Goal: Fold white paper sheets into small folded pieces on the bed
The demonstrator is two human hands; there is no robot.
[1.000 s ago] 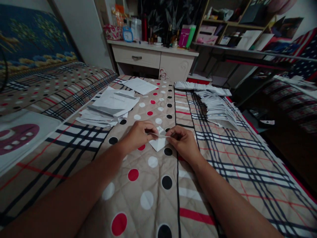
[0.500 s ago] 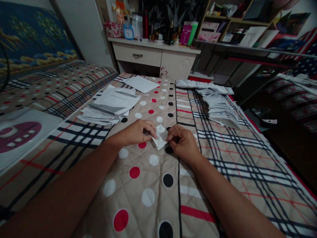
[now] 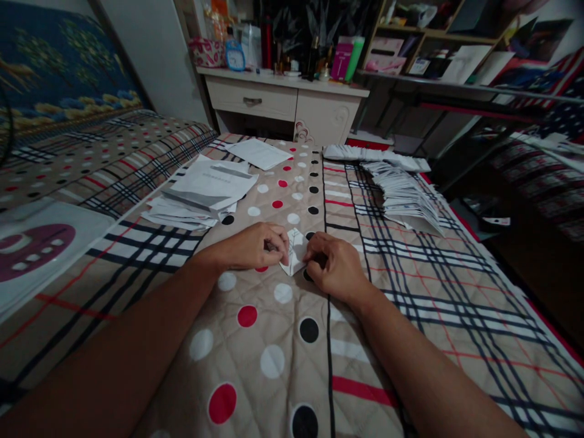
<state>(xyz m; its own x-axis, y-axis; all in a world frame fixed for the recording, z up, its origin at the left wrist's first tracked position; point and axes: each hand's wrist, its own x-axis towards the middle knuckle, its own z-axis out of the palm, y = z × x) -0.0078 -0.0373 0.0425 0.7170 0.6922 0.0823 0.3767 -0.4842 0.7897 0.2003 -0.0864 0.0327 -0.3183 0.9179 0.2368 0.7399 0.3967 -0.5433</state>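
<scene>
A small piece of folded white paper (image 3: 295,250) with dark line marks lies on the dotted bedspread between my hands. My left hand (image 3: 262,246) has its fingers curled and pressed together at the paper's left edge. At the opposite edge, my right hand (image 3: 335,264) pinches the paper between thumb and forefinger. The fingertips hide parts of both edges. Beyond my left hand is a loose stack of white paper sheets (image 3: 214,185), and farther back lies another white sheet (image 3: 259,153). Several folded paper pieces stand in a tight row (image 3: 408,198) on the right.
A second row of folded paper (image 3: 374,157) stretches across the bed's far right. A white bag with a purple print (image 3: 36,252) lies at the left edge. Behind the bed stands a white dresser (image 3: 250,100) crowded with bottles and boxes. The bedspread (image 3: 255,371) is quilted.
The left side of the folded paper now lies flatter and shows more of its marked face. My left fingers have shifted slightly at its edge; my right hand stays nearly in place.
</scene>
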